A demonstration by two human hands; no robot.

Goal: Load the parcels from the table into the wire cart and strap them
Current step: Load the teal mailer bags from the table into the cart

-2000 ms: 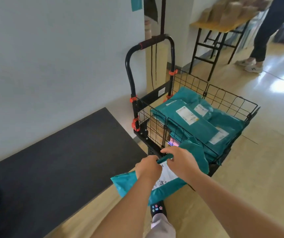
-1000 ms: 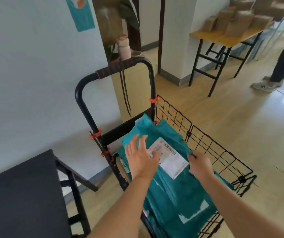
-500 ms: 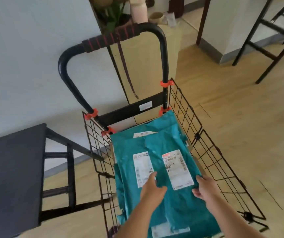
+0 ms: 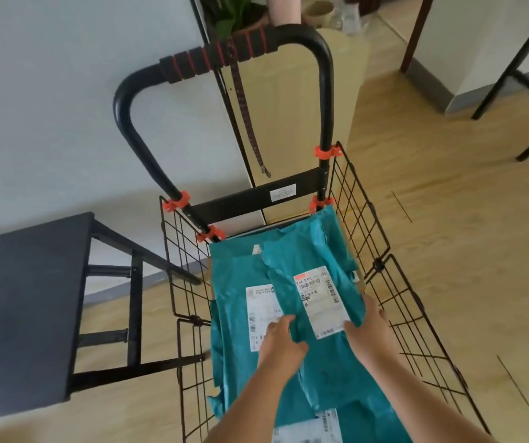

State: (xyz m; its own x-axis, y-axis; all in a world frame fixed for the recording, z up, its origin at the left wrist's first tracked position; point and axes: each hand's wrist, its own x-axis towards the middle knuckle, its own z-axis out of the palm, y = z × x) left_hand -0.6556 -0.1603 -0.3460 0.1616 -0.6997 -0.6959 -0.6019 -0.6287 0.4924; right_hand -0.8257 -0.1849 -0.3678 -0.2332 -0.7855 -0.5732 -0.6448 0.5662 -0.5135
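Wood floor [image 4: 448, 251], pale wall [image 4: 49, 107] at left, dark table [image 4: 17, 298] just beside cart [image 4: 365, 219]. Parcel [image 4: 307, 251] lies on teal stack inside cart, label up, long axis along cart, far end twd handle [image 4: 224, 55]. L hand [image 4: 280, 343] & R hand [image 4: 368, 330] apart, each gripping 1 side edge near its near end.

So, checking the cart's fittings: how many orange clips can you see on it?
4 orange clips. Two on the handle post nearer the black table: upper, lower. Two on the other post: upper, lower. The parcels may hide more.
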